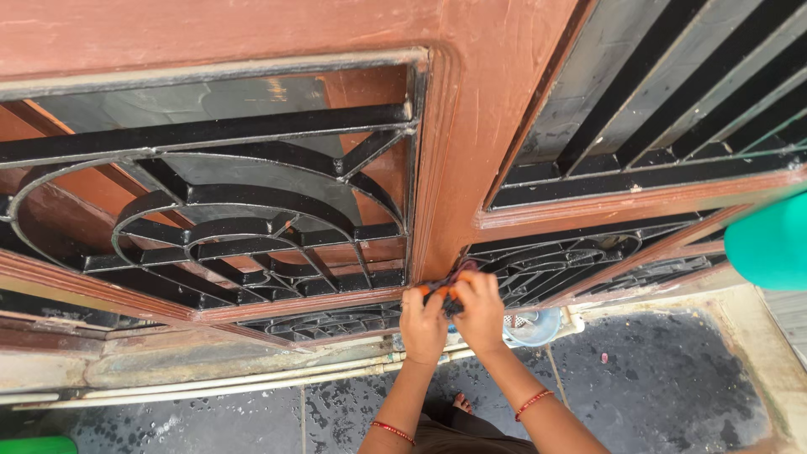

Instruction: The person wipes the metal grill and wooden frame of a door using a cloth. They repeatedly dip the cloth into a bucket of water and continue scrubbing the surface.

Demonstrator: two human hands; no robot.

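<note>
I am seeing both hands, left hand [423,324] and right hand [481,309], clenching a small orange-and-dark crumpled cloth [445,292] against the bottom of the reddish-brown painted door post [458,168]. The cloth is looking soft and light; bunching it suits it best.

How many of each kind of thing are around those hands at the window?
Bare hands: 2, left hand, right hand
Red thread bracelets: 2
Dark crumpled cloth with orange patches: 1
Pale blue plastic bucket: 1
Brown wooden window frame with black iron grilles: 1
Total: 7
</note>
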